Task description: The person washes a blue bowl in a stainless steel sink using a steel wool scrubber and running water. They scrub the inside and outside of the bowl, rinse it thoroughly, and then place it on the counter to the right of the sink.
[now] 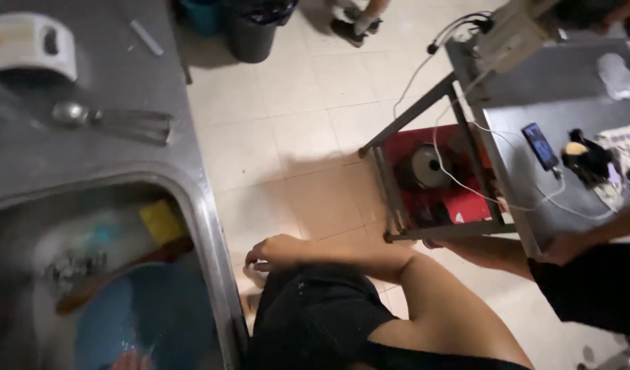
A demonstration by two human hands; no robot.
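Observation:
My right hand [282, 251] hangs beside the steel sink's rim [209, 226], its fingers curled against my black clothing [315, 315]; I see nothing in it. Only the fingertips of my left hand [128, 360] show at the bottom edge, blurred, inside a blue basin [150, 308] in the sink. The basin sits in soapy water with a yellow sponge [161, 221] and a wooden spoon [123, 270] beside it.
A metal ladle [113, 120] and a white container [28, 42] lie on the steel counter. A metal table [527, 130] to the right holds a phone [540, 145] on a cable; a pot [425, 166] sits beneath. Another person's hand [563, 249] rests on its edge. Dark bins [253, 27] stand on the tiled floor.

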